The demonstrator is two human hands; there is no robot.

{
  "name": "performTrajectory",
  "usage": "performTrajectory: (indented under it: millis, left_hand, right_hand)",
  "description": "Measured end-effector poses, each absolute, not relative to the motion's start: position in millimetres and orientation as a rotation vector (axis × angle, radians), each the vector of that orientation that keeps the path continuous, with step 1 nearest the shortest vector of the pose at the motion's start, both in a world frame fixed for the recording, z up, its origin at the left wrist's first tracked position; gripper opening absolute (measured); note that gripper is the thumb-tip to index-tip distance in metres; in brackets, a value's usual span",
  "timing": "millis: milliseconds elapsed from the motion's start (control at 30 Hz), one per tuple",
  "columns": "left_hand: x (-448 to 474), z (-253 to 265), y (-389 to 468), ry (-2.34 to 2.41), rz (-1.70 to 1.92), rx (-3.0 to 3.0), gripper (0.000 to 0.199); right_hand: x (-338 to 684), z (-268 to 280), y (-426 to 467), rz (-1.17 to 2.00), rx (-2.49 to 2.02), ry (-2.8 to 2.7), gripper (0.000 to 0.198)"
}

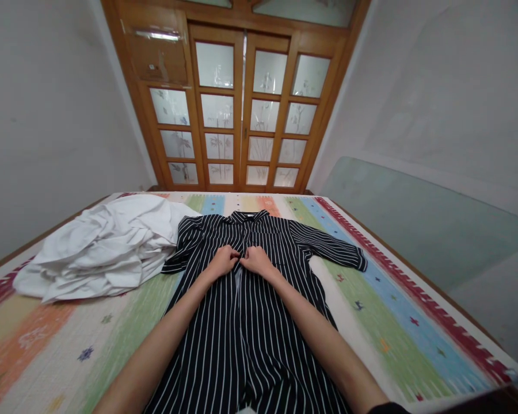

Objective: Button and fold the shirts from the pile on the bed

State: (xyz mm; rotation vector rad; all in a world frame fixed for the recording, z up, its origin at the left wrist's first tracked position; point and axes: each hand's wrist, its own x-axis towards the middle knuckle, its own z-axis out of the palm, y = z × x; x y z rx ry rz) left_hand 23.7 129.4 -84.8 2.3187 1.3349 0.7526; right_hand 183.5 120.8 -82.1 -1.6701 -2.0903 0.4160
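Observation:
A black shirt with white stripes [216, 322] lies face up, its collar at the far end and its right-hand sleeve stretched out to the side. My left hand [225, 260] pinches one edge of the front opening at chest height. Close beside it, my right hand [255, 259] pinches the other edge. The fingertips nearly meet at the placket, and any button between them is too small to make out. Below the hands the front is parted in a narrow gap. The left-hand sleeve is bunched near the white cloth.
A crumpled white cloth [107, 247] is heaped on the left, touching the shirt's sleeve. Underneath lies a colourful striped cover [380, 322] with small star figures. Wooden glass-paned doors [242, 109] stand at the far end, with pale walls on both sides.

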Motion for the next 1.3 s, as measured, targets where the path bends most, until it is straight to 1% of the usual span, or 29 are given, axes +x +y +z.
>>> performTrajectory:
  millis: [133,233,367,500,667,867,1033,1300]
  left_hand:
    - [23,-88,125,1.306,0.786,2.318,0.012]
    - [27,-90,123,1.332,0.827,2.284,0.006]
    - [32,-87,125,1.318,0.906,2.191,0.006]
    - [31,-79,133,1.353,1.064,1.960,0.007]
    - [32,-78,137,1.270,1.001,1.821,0.006]
    - [41,-88,131,1.289,0.931,1.764,0.009]
    - [47,-87,130,1.322,0.918,1.731,0.009]
    - [49,-89,130,1.225,0.900,1.542,0.012]
  right_hand:
    - [191,-88,122,0.461,-1.510,-2.055,0.012]
    - [199,-95,122,0.606,-1.399,-1.950,0.009]
    - [206,-104,121,0.877,-1.315,-1.735,0.010]
    - [208,-107,120,1.022,-1.285,-1.593,0.010]
    - [207,-103,118,1.038,-1.238,-1.536,0.008]
    - [208,-105,115,1.056,-1.207,-1.384,0.017]
    - [210,-105,115,1.050,-1.157,-1.401,0.022]
    - [208,-108,115,1.040,-1.205,-1.448,0.016]
